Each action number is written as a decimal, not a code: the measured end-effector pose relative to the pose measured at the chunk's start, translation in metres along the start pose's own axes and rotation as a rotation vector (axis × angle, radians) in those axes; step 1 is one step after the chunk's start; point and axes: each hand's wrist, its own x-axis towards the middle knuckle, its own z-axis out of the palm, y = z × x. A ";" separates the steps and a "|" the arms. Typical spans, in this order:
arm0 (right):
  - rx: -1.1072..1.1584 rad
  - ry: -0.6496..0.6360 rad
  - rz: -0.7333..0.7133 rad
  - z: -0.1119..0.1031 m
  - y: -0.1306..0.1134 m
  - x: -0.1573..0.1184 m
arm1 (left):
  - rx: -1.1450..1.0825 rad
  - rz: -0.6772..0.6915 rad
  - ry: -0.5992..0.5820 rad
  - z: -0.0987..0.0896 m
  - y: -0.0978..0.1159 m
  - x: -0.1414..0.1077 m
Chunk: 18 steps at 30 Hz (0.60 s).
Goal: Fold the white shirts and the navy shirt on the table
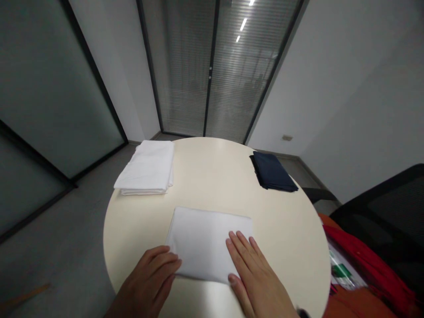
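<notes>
A white folded cloth lies flat on the round cream table, close to its near edge. My left hand rests at the cloth's left side, fingers slightly bent and their tips on its lower left part. Across the right part of the same cloth, my right hand lies flat with its fingers stretched out. Neither hand appears to grasp anything.
A stack of folded white cloth sits at the table's far left. Dark navy folded cloth lies at the far right. Beyond the right edge are a black mesh chair and a red item.
</notes>
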 end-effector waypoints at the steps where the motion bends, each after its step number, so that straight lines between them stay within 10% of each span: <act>1: 0.000 0.001 -0.001 0.000 0.000 0.000 | -0.026 0.001 0.001 -0.003 -0.001 0.002; 18: 0.141 -0.028 0.033 -0.013 0.002 -0.004 | 0.071 0.177 -0.059 -0.015 -0.005 -0.007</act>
